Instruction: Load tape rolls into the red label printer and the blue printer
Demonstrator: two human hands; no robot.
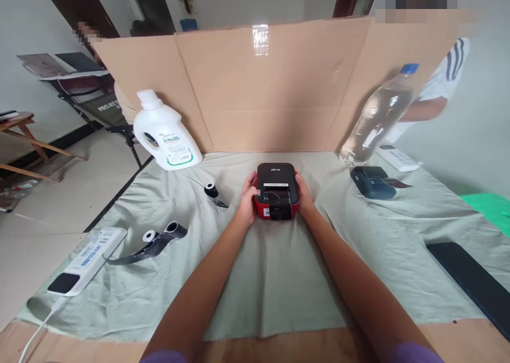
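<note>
1. Red and black, the small printer (277,191) sits straight ahead of me on the pale green cloth (279,278), near the middle of the table and in front of the cardboard screen (279,86)
2. My left hand (249,198) cups its left side, thumb resting over the top front edge; my right hand (303,194) presses flat against its right side. Both are partly curled around the body, holding it between them, neither fully closed
3. Neither hand is nearer: the printer lies squarely between them, its front slot facing me and its longer run going from me toward the cardboard
4. Its lid is glossy black with a small logo, the lower shell is red, and a white label strip shows above the dark opening at the front
5. Off to my left lie a loose black ribbon with rolls (159,241), a small roll (211,190) and a white power strip (90,256); a white detergent jug (165,134) stands behind. To my right are a leaning water bottle (376,118) and a dark blue device (372,182)
</note>
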